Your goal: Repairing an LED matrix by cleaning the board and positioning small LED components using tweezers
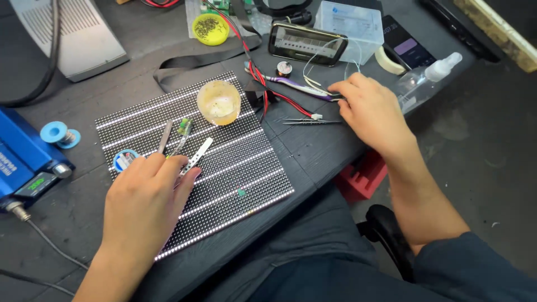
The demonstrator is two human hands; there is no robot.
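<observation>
Metal tweezers (169, 136) and a pale strip tool (196, 156) are sticking out from the fingers of the left hand (146, 201), which is closing around them and resting on the dark dotted panel (235, 168) near the front edge of the workbench (319, 151). A small green part (184, 125) is sitting just beyond the tweezer tips, and a translucent yellowish cup (218, 102) is standing upright on the panel's far side. A small round tin (124, 159) is lying at the panel's left edge, just beside the left hand. The right hand (372, 109) is reaching toward the right edge of the workbench, its fingertips lying over thin white wire (321, 89) and the end of a purple and white pen-like tool (296, 86); whether it is actually pinching anything cannot be told. Another pair of tweezers (305, 121) is lying flat just in front of that hand, beside red and black wires (263, 84). Farther back a phone (306, 43) is propped on its side, with a clear spray bottle (428, 81) lying near the right edge. A blue unit (22, 156) is sitting at the left edge.
</observation>
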